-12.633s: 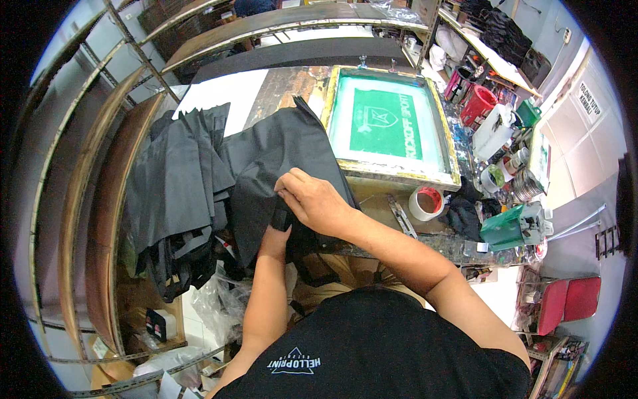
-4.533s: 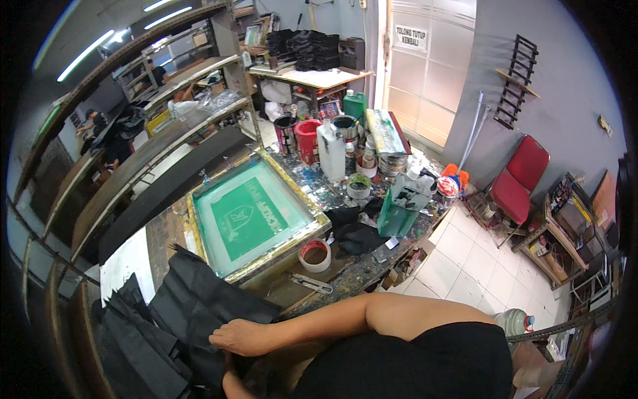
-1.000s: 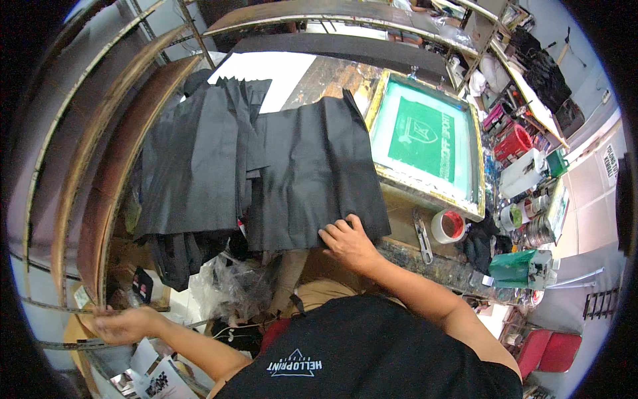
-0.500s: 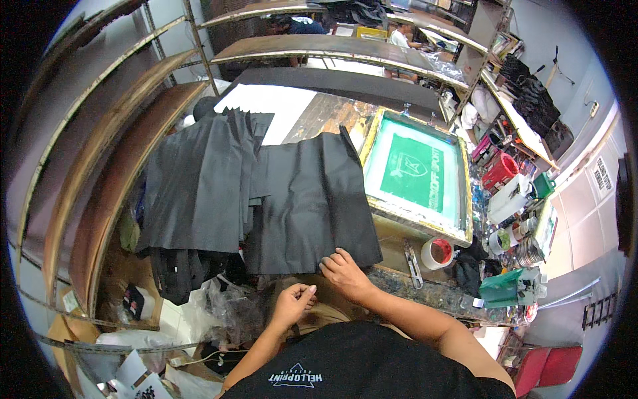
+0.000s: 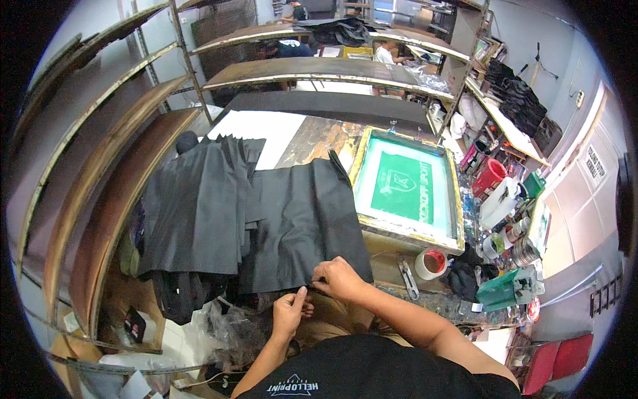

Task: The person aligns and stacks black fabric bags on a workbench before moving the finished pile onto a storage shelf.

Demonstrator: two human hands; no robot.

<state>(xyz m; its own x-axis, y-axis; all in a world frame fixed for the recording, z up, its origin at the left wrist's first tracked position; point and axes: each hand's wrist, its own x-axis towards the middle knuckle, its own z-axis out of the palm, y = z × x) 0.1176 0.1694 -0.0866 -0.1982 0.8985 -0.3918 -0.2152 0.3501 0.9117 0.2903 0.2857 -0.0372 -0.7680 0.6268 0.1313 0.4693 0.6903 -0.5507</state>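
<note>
A black fabric sheet (image 5: 302, 219) lies on the table in front of me, wrinkled, its far right corner standing up. My right hand (image 5: 337, 279) is closed at its near edge, fingertips pinching the fabric. Just to the left and nearer to me is my left hand (image 5: 290, 314), fingers curled and thumb tip close to that same edge; whatever it holds, if anything, is hidden. A thick pile of similar black fabric pieces (image 5: 193, 206) sits left of the sheet and overhangs the table's near side.
Right of the sheet stands a framed printing screen (image 5: 404, 183) with a green area. A white tub with red inside (image 5: 430, 264) and a box cutter (image 5: 408, 278) lie nearer. Paint containers (image 5: 508, 286) crowd the right side; curved-looking shelves (image 5: 133, 179) rise at left. Other people sit beyond.
My head view has tilted up, so the table appears lower. My hands have come closer together, the right one moving left along the sheet's near edge, the left thumb rising toward it.
</note>
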